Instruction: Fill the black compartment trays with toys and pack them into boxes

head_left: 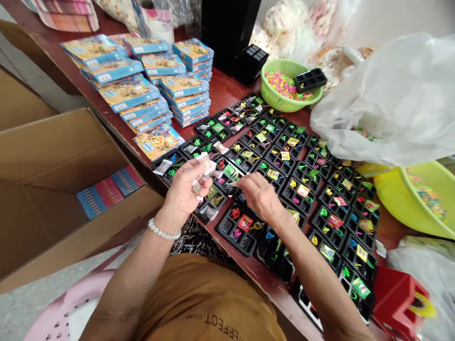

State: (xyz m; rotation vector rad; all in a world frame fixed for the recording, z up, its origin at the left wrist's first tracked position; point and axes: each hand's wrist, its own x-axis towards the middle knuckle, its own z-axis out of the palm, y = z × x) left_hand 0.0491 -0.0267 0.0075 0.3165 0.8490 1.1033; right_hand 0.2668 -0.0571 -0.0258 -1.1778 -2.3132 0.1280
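My left hand (186, 184) is closed around several small clear-and-white plastic packets (205, 166), held above the trays at the table's near edge. To its right, my right hand (261, 196) has its fingers pinched together low over a tray. A small pale sliver shows at its fingertips, but I cannot make out what it is. Black compartment trays (245, 244) lie in rows under and around both hands. They hold small coloured plastic pieces, and many have a shiny square packet (245, 222). White packets like those in my left hand lie on trays at the left.
Stacked blue boxes (185, 85) stand at the back left. An open carton (42, 199) sits beside the table. A green basket (291, 102) of coloured pieces has a tray on its rim. At right are a yellow basin (394, 199), a plastic bag (387, 99) and a red tape dispenser (398, 298).
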